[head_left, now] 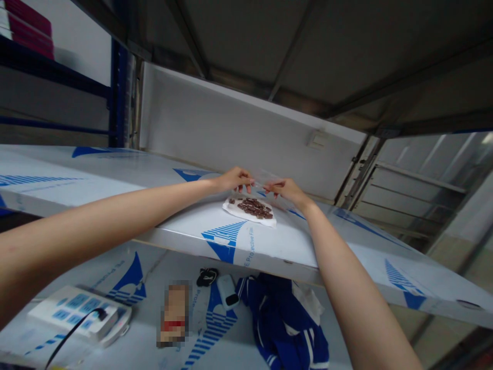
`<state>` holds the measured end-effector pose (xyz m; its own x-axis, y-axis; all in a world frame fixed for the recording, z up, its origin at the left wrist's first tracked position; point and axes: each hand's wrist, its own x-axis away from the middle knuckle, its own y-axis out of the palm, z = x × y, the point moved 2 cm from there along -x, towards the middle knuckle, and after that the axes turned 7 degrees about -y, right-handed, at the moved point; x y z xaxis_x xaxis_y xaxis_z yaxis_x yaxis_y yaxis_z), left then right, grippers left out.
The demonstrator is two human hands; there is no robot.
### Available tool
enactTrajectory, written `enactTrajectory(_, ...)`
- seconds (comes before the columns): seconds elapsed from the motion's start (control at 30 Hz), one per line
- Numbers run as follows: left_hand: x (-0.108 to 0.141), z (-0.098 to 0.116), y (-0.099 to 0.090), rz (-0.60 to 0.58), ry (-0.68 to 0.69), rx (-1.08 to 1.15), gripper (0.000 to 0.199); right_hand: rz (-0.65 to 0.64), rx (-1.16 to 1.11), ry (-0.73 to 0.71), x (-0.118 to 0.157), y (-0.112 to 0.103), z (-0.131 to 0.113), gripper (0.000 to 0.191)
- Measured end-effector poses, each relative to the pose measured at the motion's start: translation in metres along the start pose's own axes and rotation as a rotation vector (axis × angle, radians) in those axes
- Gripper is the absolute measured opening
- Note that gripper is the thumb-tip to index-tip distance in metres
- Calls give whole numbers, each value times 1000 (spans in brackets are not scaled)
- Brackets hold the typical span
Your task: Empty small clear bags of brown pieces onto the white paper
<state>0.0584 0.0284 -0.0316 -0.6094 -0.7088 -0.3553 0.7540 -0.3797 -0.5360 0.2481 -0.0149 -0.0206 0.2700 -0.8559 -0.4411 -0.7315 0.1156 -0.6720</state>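
The left hand [235, 179] and right hand [288, 191] reach forward over a shelf [185, 226], a little apart from each other. Between them is a clear film [264, 177]; the thumb and fingers of each hand are drawn together on it, the left hand at one side and the right hand at the other. The film is so thin and see-through that its full outline is hard to tell.

Just below the grip, on the near side, a pile of small dark brown pieces [255, 208] lies on a white sheet [269, 222], which rests flat on the shelf. A few pieces lie apart from the main pile, toward the left hand.

Beyond the grip stands a pale wall [231, 123], with a small box [317, 140] on it, up and to the right of the right hand. A dark upper shelf [246, 41] spans overhead.

Well below the hands, a lower shelf [146, 293] bears, from left to right, a white power strip [77, 311] with a black cord [69, 336], a pixelated brown thing [174, 314], a small black item [207, 277], a pale blue device [227, 291] and a crumpled blue cloth [277, 318] with white stripes.
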Motion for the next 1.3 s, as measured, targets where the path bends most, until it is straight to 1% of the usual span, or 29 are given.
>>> enactTrajectory(0.13, 0, 3, -2, 4, 15, -62, 21, 31, 26, 9, 1, -2, -1, 12)
enactTrajectory(0.27, -3, 6, -3, 38, 79, -153, 25, 37, 42, 2, 1, -3, -8, 8)
enactTrajectory(0.33, -3, 7, -3, 47, 90, -165, 23, 28, 47, 2, 2, -3, -11, 5)
enactTrajectory(0.4, -1, 8, -2, 27, 72, -156, 19, 4, 56, 5, 3, -2, -13, 5)
enactTrajectory(0.5, 4, 6, 1, -20, 33, -117, 18, -50, 61, 3, 6, 1, -14, 9)
enactTrajectory(0.6, 7, 4, 4, -29, 23, -96, 21, -72, 39, 11, 8, 3, -13, 15)
enactTrajectory(0.7, 4, 3, 4, 1, 66, -99, 23, -92, 2, 33, 8, 4, -12, 15)
enactTrajectory(0.77, 1, 3, 3, 24, 111, -130, 20, -115, -10, 41, 8, 6, -12, 14)
enactTrajectory(0.87, -2, 0, 5, 2, 139, -163, 17, -106, -9, 39, 8, 8, -13, 16)
enactTrajectory(0.93, -3, -3, 7, -23, 126, -147, 17, -115, -27, 25, 8, 9, -13, 20)
enactTrajectory(1.0, -4, -6, 8, -19, 105, -131, 17, -136, -36, 10, 8, 10, -13, 24)
enactTrajectory(1.13, -3, -4, 10, -2, 70, -180, 18, -135, 38, 12, 8, 9, -14, 27)
enactTrajectory(1.2, -1, 1, 12, -41, 48, -236, 20, -161, 51, 7, 8, 8, -14, 26)
enactTrajectory(1.3, 3, 8, 16, -105, 6, -344, 25, -239, 33, 6, 8, 7, -13, 25)
